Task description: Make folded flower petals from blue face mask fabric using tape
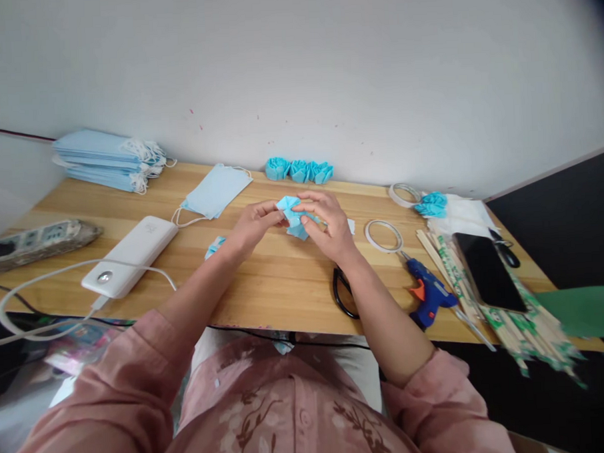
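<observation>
Above the middle of the table, my left hand (259, 220) and my right hand (326, 222) both hold a partly folded light-blue flower (289, 204), its material like that of the face masks. My left thumb and forefinger pinch its left edge. The fingers of my right hand are bent around its right side, and a flap hangs below. Beneath my left forearm a small blue scrap (215, 247) lies on the wood. Near my right wrist are a white piece (351, 226) and the black handle of what looks like scissors (343, 295), partly hidden by my forearm.
Blue flowers (299, 171) stand by the wall. To the left are stacked masks (103, 158), a single mask (218, 191), a power bank (133, 255) and a power strip (47, 239). Right are tape rolls (384, 236), a glue gun (429, 293), chopsticks (521, 327) and a phone (489, 272).
</observation>
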### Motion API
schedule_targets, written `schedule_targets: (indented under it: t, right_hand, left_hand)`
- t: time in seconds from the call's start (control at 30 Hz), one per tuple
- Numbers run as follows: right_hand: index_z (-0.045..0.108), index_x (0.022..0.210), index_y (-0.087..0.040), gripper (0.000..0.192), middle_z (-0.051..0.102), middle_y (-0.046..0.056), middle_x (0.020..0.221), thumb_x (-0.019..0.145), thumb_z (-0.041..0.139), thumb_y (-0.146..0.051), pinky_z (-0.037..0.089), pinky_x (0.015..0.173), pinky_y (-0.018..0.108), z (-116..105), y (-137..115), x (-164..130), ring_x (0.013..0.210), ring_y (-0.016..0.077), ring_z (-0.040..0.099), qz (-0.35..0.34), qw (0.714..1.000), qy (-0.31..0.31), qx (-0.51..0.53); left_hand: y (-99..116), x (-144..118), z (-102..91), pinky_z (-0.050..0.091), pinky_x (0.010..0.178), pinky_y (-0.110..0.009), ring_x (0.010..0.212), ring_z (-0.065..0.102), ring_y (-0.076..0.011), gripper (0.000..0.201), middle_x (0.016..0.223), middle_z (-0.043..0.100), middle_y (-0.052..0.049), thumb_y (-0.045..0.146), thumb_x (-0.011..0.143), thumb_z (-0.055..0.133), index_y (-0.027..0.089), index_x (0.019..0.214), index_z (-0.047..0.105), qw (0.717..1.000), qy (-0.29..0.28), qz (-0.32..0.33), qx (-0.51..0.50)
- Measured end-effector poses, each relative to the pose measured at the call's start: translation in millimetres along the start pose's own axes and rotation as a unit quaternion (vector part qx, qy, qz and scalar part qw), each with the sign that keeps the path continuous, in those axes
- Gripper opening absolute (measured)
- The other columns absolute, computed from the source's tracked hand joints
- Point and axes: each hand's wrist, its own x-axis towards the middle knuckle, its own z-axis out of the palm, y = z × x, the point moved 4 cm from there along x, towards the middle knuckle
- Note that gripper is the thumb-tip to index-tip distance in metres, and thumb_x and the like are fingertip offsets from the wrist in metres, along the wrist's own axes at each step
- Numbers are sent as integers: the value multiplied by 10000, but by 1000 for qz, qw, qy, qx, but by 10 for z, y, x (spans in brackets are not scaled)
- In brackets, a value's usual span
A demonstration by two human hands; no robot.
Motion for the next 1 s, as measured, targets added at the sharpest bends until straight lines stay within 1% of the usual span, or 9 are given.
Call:
schedule_targets:
  t: [0.1,0.23,0.43,0.53,0.63,0.87,1.0]
  right_hand:
    - [710,1021,-304,211,663,53,1236,917,527,-281,422,1063,513,-6,11,1,1195,262,578,-1,1000,-2,-6]
    - [720,1009,-312,212,677,49,1229,931,524,-302,429,1065,510,-22,-7,4,1193,259,588,1,1000,2,-3]
    - [726,1005,-309,209,690,50,1217,940,527,-316,441,1057,506,-45,-36,10,1189,256,602,6,1000,10,10]
    - [725,1012,-315,212,691,44,1221,944,523,-318,437,1066,505,-51,-23,9,1197,252,602,11,1000,12,11]
    - [722,1028,-300,210,691,57,1220,942,531,-299,442,1063,487,-48,-9,1,1199,248,602,3,1000,17,17]
    - [696,1065,-285,210,697,64,1200,929,536,-291,449,1051,477,-9,11,-13,1199,249,603,5,1000,7,-13]
    - [686,1067,-279,213,699,63,1186,928,526,-304,454,1042,474,11,21,-13,1196,253,605,4,1000,0,-30]
  left_hand:
    - [3,-3,-11,492,839,-325,758,627,-168,229,760,701,-35,387,734,709,163,778,725,1000,-8,-1,-2]
    - [-14,7,-31,492,876,-333,805,647,-181,256,809,723,-49,409,749,715,160,801,743,999,-33,2,-13]
    - [-27,11,-48,494,897,-357,859,656,-207,276,862,734,-78,421,808,676,159,830,762,996,-69,20,-46]
    - [-30,0,-52,481,916,-345,863,658,-195,225,874,741,-59,378,781,721,175,863,771,997,-69,14,-34]
    - [-38,1,-41,478,911,-336,854,656,-182,223,892,745,-45,357,756,751,184,895,775,997,-73,11,-39]
    - [-119,48,-4,495,889,-358,821,656,-179,255,848,734,-61,354,720,778,146,866,770,994,-56,-18,-91]
    - [-163,70,0,499,884,-362,782,647,-166,224,805,721,-55,326,716,778,133,829,762,993,-42,-33,-107]
